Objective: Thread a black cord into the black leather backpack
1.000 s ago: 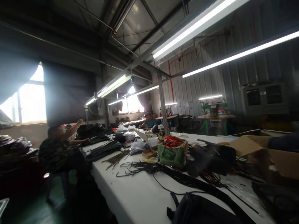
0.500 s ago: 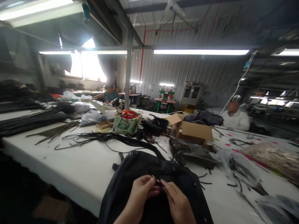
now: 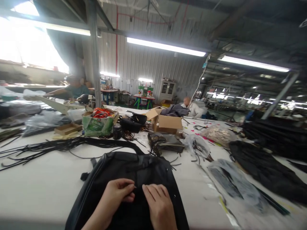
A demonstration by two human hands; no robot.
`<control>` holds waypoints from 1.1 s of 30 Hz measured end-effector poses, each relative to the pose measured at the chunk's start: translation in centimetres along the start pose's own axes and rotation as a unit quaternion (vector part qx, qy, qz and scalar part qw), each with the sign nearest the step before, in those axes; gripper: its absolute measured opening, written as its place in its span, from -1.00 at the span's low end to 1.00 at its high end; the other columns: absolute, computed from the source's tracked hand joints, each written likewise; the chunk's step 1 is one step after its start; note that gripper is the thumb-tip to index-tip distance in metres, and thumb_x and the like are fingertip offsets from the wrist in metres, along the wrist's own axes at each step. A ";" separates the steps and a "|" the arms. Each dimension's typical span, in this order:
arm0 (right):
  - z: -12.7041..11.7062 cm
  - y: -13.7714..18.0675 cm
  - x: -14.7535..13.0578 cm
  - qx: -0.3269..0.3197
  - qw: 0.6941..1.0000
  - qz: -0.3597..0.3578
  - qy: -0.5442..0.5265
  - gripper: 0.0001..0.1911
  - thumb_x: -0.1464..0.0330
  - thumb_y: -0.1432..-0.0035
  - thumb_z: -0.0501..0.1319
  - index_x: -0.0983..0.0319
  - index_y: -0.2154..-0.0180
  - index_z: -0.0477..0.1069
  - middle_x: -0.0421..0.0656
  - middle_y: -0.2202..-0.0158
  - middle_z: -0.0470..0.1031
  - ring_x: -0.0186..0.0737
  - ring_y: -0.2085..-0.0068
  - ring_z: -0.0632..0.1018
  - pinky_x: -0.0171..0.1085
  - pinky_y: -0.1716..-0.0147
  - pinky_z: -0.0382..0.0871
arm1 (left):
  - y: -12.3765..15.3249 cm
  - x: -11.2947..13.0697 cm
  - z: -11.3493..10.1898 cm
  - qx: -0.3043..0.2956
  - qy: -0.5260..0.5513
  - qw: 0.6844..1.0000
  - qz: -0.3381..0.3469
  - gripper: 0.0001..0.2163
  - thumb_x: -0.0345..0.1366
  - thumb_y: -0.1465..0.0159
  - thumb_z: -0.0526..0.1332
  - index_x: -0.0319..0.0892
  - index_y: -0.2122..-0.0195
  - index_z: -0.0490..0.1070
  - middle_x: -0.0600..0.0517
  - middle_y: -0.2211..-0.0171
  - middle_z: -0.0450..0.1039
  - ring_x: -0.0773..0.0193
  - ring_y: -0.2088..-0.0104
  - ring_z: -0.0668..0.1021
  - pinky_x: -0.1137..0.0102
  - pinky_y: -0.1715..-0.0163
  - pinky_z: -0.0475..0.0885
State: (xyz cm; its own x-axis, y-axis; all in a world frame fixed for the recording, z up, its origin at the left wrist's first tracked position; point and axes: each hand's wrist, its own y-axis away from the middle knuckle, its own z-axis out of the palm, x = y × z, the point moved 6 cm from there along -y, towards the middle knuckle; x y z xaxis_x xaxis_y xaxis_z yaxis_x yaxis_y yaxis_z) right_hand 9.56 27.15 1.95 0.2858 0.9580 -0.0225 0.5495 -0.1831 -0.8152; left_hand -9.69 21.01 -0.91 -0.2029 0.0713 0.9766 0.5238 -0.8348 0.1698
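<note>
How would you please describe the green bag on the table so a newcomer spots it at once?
On the long white table, look beyond the black backpack towards the steel post. The green bag stands at its foot, the only green thing there, stuffed with orange-red pieces.

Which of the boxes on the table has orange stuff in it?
The green carton at left, heaped with orange; the brown cardboard box holds dark fabric.
</note>
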 end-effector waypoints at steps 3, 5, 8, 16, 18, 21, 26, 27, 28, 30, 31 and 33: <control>0.1 1.9 1.3 -0.015 0.999 0.050 0.007 -0.53 0.38 -0.60 0.06 0.24 -0.43 0.32 -0.01 -0.25 0.54 0.06 -0.19 0.58 0.03 -0.15 0.52 | -0.1 0.0 0.6 -0.017 -0.019 1.000 0.009 -0.33 0.09 -0.01 0.65 -0.41 0.07 0.67 -0.20 0.38 0.63 0.22 0.50 0.60 0.43 0.47 0.53; -0.1 2.8 2.8 -0.011 0.993 0.114 0.003 -0.37 0.24 -0.58 0.15 0.24 -0.54 0.13 0.05 -0.39 0.39 0.14 -0.32 0.48 0.09 -0.23 0.54 | 0.0 0.7 1.1 -0.022 -0.039 0.998 0.033 -0.42 0.04 -0.11 0.59 -0.41 0.08 0.67 -0.17 0.44 0.60 0.30 0.56 0.53 0.49 0.52 0.42; -1.1 4.1 5.2 -0.002 0.978 0.209 -0.028 -0.20 0.13 -0.52 0.22 0.20 -0.58 0.00 0.08 -0.46 0.28 0.20 -0.39 0.43 0.16 -0.24 0.57 | 0.3 1.7 1.2 -0.010 -0.060 0.997 0.053 -0.50 0.01 -0.14 0.55 -0.39 0.13 0.67 -0.16 0.44 0.59 0.32 0.57 0.49 0.50 0.55 0.33; -2.7 12.6 10.3 -0.079 0.932 0.352 0.038 0.25 -0.17 -0.20 0.41 0.32 -0.60 -0.09 0.34 -0.31 0.45 0.49 -0.17 0.62 0.31 0.05 0.68 | 0.5 3.1 0.6 -0.012 -0.058 0.998 0.035 -0.51 -0.02 -0.10 0.59 -0.36 0.14 0.67 -0.14 0.39 0.60 0.26 0.50 0.54 0.45 0.49 0.40; -1.1 14.5 10.9 -0.134 0.886 0.429 -0.110 0.03 -0.06 -0.32 0.34 0.34 -0.55 0.03 0.22 -0.19 0.58 0.26 -0.11 0.69 0.10 0.01 0.70 | 0.1 3.4 0.8 -0.015 -0.060 0.997 0.038 -0.50 -0.02 -0.11 0.59 -0.37 0.12 0.67 -0.13 0.41 0.59 0.28 0.48 0.53 0.46 0.45 0.40; 0.1 14.0 10.3 -0.144 0.819 0.481 -0.278 -0.20 -0.02 -0.28 0.34 0.27 -0.38 0.37 0.07 -0.23 0.58 0.16 -0.24 0.61 0.03 -0.25 0.54 | -0.8 3.5 0.9 -0.009 -0.045 0.998 0.043 -0.40 0.04 -0.03 0.62 -0.40 0.10 0.66 -0.12 0.43 0.57 0.34 0.50 0.50 0.52 0.47 0.34; -3.0 5.6 13.2 -0.137 0.844 0.440 -0.274 -0.57 0.19 -0.24 0.30 0.20 -0.08 0.63 -0.08 -0.06 0.68 0.09 -0.12 0.65 -0.07 -0.18 0.50 | -1.9 3.2 0.5 -0.007 0.029 0.999 0.041 -0.26 0.09 0.13 0.72 -0.40 0.09 0.66 -0.13 0.40 0.58 0.38 0.51 0.49 0.57 0.51 0.35; -4.1 3.2 14.6 -0.131 0.873 0.404 -0.240 -0.60 0.24 -0.27 0.27 0.19 -0.08 0.64 -0.09 -0.05 0.68 0.07 -0.11 0.65 -0.07 -0.19 0.48 | -1.9 3.3 0.5 -0.005 0.048 0.998 0.042 -0.27 0.05 0.14 0.74 -0.40 0.09 0.66 -0.12 0.42 0.57 0.37 0.51 0.50 0.57 0.51 0.37; -5.0 0.7 15.8 -0.141 0.901 0.353 -0.209 -0.63 0.30 -0.27 0.27 0.21 -0.07 0.64 -0.08 -0.03 0.68 0.06 -0.08 0.65 -0.07 -0.17 0.49 | -1.9 3.4 0.7 0.002 0.072 0.997 0.040 -0.30 -0.02 0.13 0.76 -0.41 0.10 0.66 -0.12 0.43 0.57 0.37 0.51 0.50 0.57 0.51 0.39; -5.9 -3.7 17.4 -0.193 0.945 0.230 -0.126 -0.59 0.40 -0.32 0.25 0.26 -0.16 0.60 0.00 -0.08 0.63 0.08 -0.12 0.62 -0.03 -0.21 0.47 | -1.9 3.4 1.3 0.026 0.124 0.991 0.034 -0.45 -0.22 0.03 0.75 -0.42 0.11 0.66 -0.13 0.40 0.57 0.35 0.50 0.53 0.57 0.49 0.44; -6.1 -5.3 18.1 -0.207 0.954 0.206 -0.065 -0.53 0.46 -0.27 0.27 0.32 -0.20 0.57 0.07 -0.13 0.59 0.18 -0.14 0.59 0.07 -0.23 0.45 | -2.0 3.3 1.8 0.041 0.147 0.988 0.031 -0.56 -0.34 -0.06 0.70 -0.42 0.11 0.65 -0.14 0.38 0.58 0.34 0.48 0.55 0.56 0.46 0.48; -6.1 -7.7 17.9 -0.186 0.964 0.187 0.007 -0.45 0.52 -0.26 0.25 0.39 -0.27 0.51 0.20 -0.24 0.49 0.36 -0.23 0.51 0.28 -0.27 0.36 | -2.3 2.8 3.0 0.066 0.174 0.982 0.026 -0.80 -0.51 -0.27 0.52 -0.43 0.10 0.63 -0.16 0.33 0.59 0.34 0.45 0.57 0.54 0.42 0.52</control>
State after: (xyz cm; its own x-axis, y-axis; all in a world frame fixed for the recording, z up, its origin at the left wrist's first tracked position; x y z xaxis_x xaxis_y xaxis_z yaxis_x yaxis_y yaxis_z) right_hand 15.23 44.41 11.31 0.5285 0.8068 -0.2640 0.6490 -0.5845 -0.4869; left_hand -8.96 24.76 1.84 -0.4314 -0.1784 0.8843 0.6384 -0.7530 0.1595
